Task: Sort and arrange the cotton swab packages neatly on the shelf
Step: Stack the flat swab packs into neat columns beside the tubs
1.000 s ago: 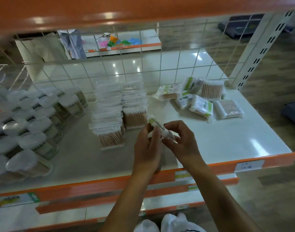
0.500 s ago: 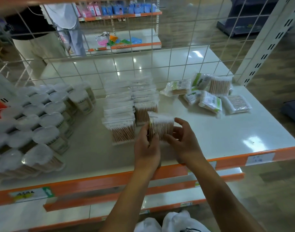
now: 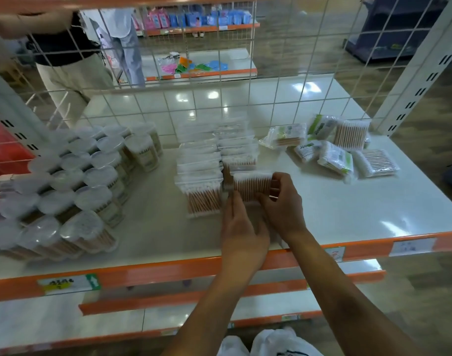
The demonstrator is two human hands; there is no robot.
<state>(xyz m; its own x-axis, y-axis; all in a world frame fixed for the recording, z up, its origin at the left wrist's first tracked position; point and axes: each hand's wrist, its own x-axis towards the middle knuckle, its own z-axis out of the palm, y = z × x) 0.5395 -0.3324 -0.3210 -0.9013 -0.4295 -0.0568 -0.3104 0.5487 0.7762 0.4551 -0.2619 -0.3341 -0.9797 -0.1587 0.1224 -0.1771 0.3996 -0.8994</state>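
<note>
Pack [image 3: 252,185] is upright between both hands, swab sticks vertical, low over the shelf [image 3: 373,201]; can't tell if its base touches down yet. Right hand [image 3: 281,206] fingers [image 3: 276,179] are curled round its right end, grasping it. Left hand [image 3: 241,227] fingers [image 3: 231,199] look straight, pressed to its left end, not wrapped.

Risks:
- Right row [image 3: 239,160] stands just beyond the fingers. Pushing the pack in too hard could knock those thin upright bags back like dominoes.
- Left row [image 3: 202,191] is just left of the left fingers. A knuckle swipe on pull-out could tip its front bag.
- The pack is slim and soft. Let go before it leans on the row and it likely flops forward.
- It may land skewed, since the left side is only pressed.
- Loose pile [image 3: 335,147], well right of the right fingers, is unsorted, so lots of the task is left. Jars [image 3: 91,176] far left of the fingers are out of harm.

Versus earlier: 1 s ago the pack was turned sideways in the fingertips, nearer the shelf's front edge. Half a second ago it was already upright but short of the row. Now it is further in, near the row's front bag. The view has tilted up, showing more of the aisle behind.
</note>
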